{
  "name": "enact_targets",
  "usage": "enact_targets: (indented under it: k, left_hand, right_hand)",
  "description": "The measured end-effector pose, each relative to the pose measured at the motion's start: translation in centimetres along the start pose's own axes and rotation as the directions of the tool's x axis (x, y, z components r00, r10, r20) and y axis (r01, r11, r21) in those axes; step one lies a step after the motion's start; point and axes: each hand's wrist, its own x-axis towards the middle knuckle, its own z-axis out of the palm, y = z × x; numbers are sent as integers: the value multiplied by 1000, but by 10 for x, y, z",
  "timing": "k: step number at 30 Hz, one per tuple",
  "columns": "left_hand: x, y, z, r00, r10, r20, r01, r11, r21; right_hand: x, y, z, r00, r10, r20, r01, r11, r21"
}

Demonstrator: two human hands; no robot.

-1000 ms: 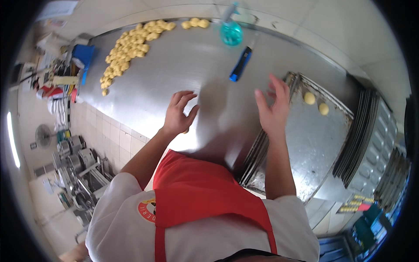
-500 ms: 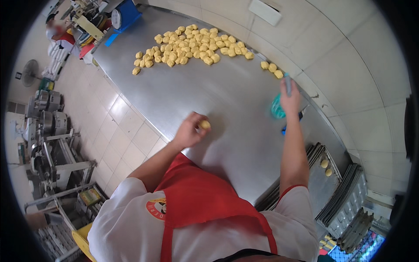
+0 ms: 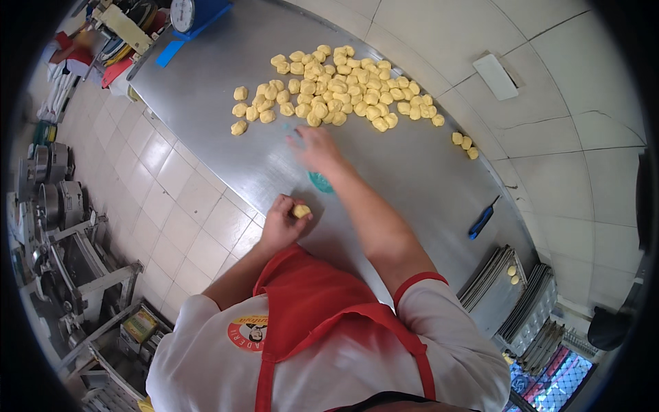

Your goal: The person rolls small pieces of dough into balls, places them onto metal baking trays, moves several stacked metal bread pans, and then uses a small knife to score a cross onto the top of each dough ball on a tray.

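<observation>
While the left hand (image 3: 276, 226) holds a dough ball (image 3: 301, 211), probably soft and best cupped lightly, near the bench (image 3: 405, 182) edge, the right hand (image 3: 318, 149) grips a spray bottle (image 3: 320, 183) around its top.

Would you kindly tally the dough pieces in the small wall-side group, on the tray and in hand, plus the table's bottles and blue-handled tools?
Wall-side dough: 3
Tray dough: 2
Held dough: 1
Spray bottle: 1
Blue-handled tool: 1
Total: 8
</observation>
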Motion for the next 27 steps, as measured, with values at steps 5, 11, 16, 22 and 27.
enact_targets:
  k: [5,11,16,22,27]
  left_hand:
    - [-7,2,9,987,-1,159,1,1000,1]
    - [46,18,48,947,133,293,-114,990,-80]
    - [125,57,112,918,242,315,-223,970,-95]
    - [232,131,243,906,68,417,96,928,-359]
    - [196,144,220,968,12,249,85,924,-373]
  right_hand:
    - [-9,19,-10,966,198,-164,-162,964,209]
    - [-171,272,-162,208,619,-757,-560,710,427]
    - [-222,258,-232,279,681,-677,-579,682,446]
    - [-265,299,-274,208,297,-932,-359,909,210]
    - [-268,267,-232,-57,223,-973,-414,882,226]
